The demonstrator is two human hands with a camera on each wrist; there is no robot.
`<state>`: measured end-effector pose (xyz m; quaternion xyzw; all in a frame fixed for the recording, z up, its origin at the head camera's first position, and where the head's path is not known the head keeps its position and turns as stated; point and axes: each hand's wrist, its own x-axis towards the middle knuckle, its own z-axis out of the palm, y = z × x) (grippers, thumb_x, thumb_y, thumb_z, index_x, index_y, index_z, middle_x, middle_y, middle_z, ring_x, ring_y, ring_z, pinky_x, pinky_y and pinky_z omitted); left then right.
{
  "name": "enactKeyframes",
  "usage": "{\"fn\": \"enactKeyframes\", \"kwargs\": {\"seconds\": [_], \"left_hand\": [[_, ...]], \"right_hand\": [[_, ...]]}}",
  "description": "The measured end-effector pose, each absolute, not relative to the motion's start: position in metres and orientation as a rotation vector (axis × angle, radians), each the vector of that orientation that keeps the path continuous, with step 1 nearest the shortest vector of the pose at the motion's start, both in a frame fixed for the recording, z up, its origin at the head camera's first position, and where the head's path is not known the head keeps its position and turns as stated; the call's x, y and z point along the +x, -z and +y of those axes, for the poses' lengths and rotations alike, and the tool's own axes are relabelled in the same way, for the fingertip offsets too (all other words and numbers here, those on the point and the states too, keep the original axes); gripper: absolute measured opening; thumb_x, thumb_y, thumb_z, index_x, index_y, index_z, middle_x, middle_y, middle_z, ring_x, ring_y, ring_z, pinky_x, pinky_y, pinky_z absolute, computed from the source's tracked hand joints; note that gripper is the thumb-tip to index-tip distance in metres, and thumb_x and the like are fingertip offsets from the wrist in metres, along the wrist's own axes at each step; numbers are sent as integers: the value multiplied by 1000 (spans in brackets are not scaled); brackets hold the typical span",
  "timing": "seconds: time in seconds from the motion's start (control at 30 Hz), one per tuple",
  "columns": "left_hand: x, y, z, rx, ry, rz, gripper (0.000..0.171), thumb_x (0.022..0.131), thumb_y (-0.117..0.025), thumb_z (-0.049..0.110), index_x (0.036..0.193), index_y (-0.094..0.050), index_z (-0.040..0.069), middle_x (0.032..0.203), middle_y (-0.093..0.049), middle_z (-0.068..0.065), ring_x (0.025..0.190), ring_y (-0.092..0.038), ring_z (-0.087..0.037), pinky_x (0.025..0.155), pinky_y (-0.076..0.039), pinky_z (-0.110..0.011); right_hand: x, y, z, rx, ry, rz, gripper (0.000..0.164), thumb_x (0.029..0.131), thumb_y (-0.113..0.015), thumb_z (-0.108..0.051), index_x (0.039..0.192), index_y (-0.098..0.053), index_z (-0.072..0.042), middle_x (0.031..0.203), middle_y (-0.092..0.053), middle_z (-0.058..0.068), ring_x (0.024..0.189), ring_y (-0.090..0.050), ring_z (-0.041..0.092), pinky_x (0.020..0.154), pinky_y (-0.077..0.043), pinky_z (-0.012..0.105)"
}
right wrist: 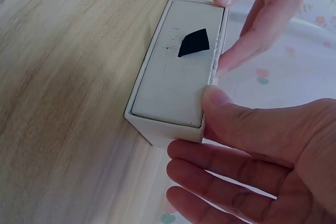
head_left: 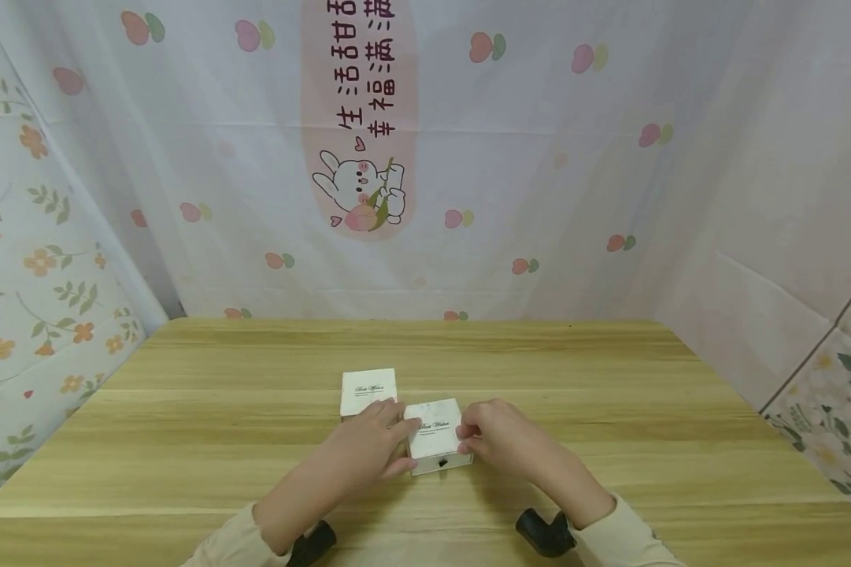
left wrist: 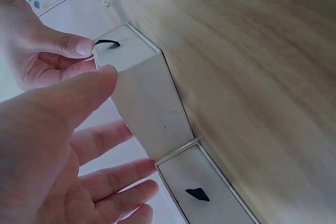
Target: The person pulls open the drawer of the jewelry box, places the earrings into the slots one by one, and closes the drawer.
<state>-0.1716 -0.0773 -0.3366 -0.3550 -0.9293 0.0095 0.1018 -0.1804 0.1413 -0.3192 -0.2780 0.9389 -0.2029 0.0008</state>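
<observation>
A small white drawer box [head_left: 432, 435] with "Best Wishes" lettering on its lid sits on the table, its front towards me. On its left, my left hand [head_left: 368, 441] holds it, thumb by the front corner and a finger over the lid's edge. My right hand [head_left: 505, 439] grips the right side, thumb at the upper front edge in the right wrist view. A black ribbon tab [right wrist: 195, 43] sticks out of the drawer front, which is flush with the sleeve. Behind left stands a second matching box [head_left: 368, 387], partly hidden by my left hand; its own black tab [left wrist: 198, 194] shows in the left wrist view.
The wooden table [head_left: 609, 394] stretches out on both sides and behind the boxes. A white curtain [head_left: 538, 157] with a printed rabbit hangs at its back edge, and flowered cloth [head_left: 42, 260] hangs at the left.
</observation>
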Motion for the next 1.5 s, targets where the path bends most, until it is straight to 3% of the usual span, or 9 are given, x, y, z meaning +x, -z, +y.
{"fn": "enactKeyframes", "kwargs": {"seconds": [0.27,0.53,0.63,0.87,1.03,1.27,1.5], "left_hand": [[-167,335,-80,-1039,51,-2792,52,89,-57,42,131,-53,12,134,-49,-15,125,-46,-32,100,-42,-43],[-165,338,-87,-1041,149,-2765,50,84,-64,36,128,-55,12,127,-53,-12,120,-48,-29,91,-48,-43],[-164,339,-89,-1058,134,-2718,49,83,-66,32,126,-56,12,121,-54,-11,116,-50,-27,90,-49,-40],[-161,337,-92,-1080,73,-2646,48,81,-67,28,125,-57,11,115,-55,-9,108,-51,-23,86,-51,-35],[-161,335,-91,-1077,75,-2661,46,80,-67,27,122,-58,11,111,-56,-8,105,-52,-23,87,-50,-35],[-166,332,-94,-1079,194,-2734,34,81,-67,22,112,-60,12,105,-52,-5,96,-48,-22,76,-48,-34],[-168,325,-97,-1113,342,-2775,45,80,-69,21,120,-57,4,112,-51,-7,103,-49,-22,82,-48,-35]], "right_hand": [[-179,317,138,-854,643,2916,10,80,-70,-8,73,-63,-7,71,-59,-3,59,-44,6,52,-39,19],[-171,312,121,-776,468,2950,45,83,-67,-35,49,-49,-11,49,-30,-9,47,-27,5,44,-23,19],[-167,313,111,-787,332,3034,51,80,-66,-46,47,-45,-13,46,-32,-9,46,-27,6,42,-24,20],[-159,320,91,-705,-22,3156,55,75,-60,-62,54,-50,-13,58,-49,-2,58,-46,14,50,-41,27],[-158,322,87,-685,-48,3189,56,75,-61,-62,54,-50,-11,60,-51,1,58,-48,14,49,-43,27],[-162,324,90,-799,3,3197,53,73,-67,-57,57,-50,-11,60,-47,-1,59,-41,13,56,-39,25],[-166,319,92,-858,27,3126,49,73,-70,-54,62,-52,-10,63,-47,-1,62,-41,12,58,-37,23]]}}
